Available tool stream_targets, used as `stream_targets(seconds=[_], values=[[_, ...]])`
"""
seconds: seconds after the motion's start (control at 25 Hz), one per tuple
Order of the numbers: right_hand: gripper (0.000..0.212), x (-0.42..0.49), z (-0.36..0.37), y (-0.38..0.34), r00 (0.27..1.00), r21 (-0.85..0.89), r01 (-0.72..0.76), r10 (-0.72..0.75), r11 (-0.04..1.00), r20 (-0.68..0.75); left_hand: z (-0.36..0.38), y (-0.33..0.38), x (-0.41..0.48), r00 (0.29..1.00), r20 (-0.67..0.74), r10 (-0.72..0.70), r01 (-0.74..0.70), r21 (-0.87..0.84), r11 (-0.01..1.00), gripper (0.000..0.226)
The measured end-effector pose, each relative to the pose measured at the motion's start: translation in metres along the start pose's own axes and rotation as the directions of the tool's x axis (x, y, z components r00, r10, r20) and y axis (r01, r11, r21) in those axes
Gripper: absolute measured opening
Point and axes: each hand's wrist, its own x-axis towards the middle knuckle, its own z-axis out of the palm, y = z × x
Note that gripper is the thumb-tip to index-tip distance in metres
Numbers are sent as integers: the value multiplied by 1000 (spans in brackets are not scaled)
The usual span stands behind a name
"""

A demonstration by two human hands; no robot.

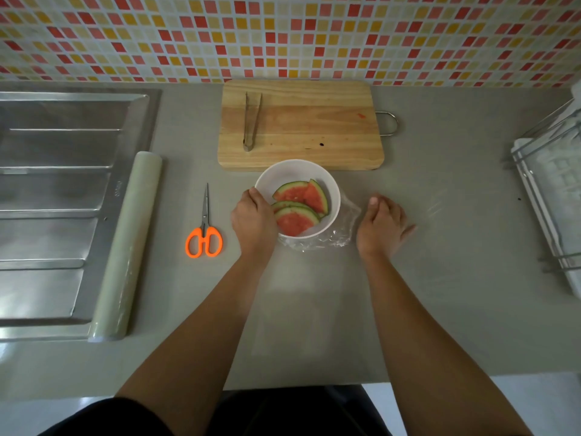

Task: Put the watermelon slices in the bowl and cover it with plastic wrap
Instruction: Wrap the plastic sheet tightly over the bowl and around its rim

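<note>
Gripping the left rim of the white bowl, the left hand sits at frame centre, fingers curled over the edge, thumb up at the rim. Three watermelon slices lie inside the bowl, overlapping, green rinds toward the upper side, red flesh up. The bowl stands on the grey counter, just below the cutting board, on a sheet of clear film. The film is crumpled along the lower right of the bowl and does not cover the top; faint glints show more of it spread flat to the right.

Right hand is right of the bowl, apart from it, palm down, fingers loose and spread toward the right, holding nothing visible. Cannot tell whether it touches the film.

Metal tongs lie on the left part of the cutting board, tips pointing down-frame. The board has a wire handle on its right end and a small red smear. Orange-handled scissors lie closed on the counter left of the bowl, blades pointing up-frame. Roll of plastic wrap lies further left, along the edge of the steel drainboard. Wire rack at the right edge. Tiled wall in red, yellow and white across the top.
</note>
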Motion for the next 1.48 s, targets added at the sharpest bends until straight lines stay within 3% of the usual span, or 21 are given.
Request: stream_targets(seconds=[0.12, 0.2, 0.32, 0.4, 0.48, 0.6, 1.0, 1.32, 1.48], values=[[42, 0, -13, -21, 985, 152, 145, -128, 978, -118, -2, -2, 1, 1000, 1, 2, -2, -18, 1000, 35], [45, -10, -15, -51, 958, 186, 284, -271, 941, -95, -7, 1, 6, 1000, 27, -14, 16, -74, 997, 31], [50, -47, 0, -90, 794, 104, 593, -601, 799, 95, -8, 9, 24, 995, 75, 58, -52, -79, 995, 38], [56, -64, 13, -99, 738, 64, 633, -627, 771, 248, -6, 11, 33, 970, 175, 167, -168, -6, 986, 41], [60, -63, 22, -96, 757, -6, 595, -558, 804, 339, -3, 10, 37, 945, 266, 190, -208, 41, 977, 42], [62, -57, 27, -90, 749, -104, 612, -532, 784, 394, 0, 6, 38, 945, 291, 152, -179, 67, 982, 39], [59, -49, 20, -76, 859, -229, 479, -399, 847, 322, 5, 9, 34, 970, 212, 117, -143, 110, 984, 39], [51, -45, 8, -73, 945, 99, 253, -268, 962, 186, 8, 9, 30, 979, 181, 89, -112, 117, 987, 39], [51, -40, 5, -67, 968, 379, -11, -85, 925, 237, 11, 11, 27, 985, 155, 71, -90, 118, 989, 40]])
